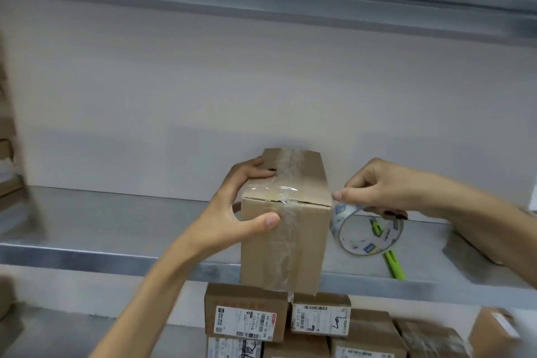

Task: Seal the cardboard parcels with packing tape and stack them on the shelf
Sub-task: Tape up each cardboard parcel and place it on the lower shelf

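Bracing parcel [286, 229], left hand [232, 212] clamped.

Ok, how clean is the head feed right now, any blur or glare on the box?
Head view: centre sharp, cardboard box and both hands clear; glare on the clear tape across its top edge; left and lower-right margins motion-smeared; wide-angle lens bows the shelf edges.

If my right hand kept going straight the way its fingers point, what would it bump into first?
Most likely the cardboard box: the right hand points left, fingertips close to its upper right edge. Depth is uncertain.
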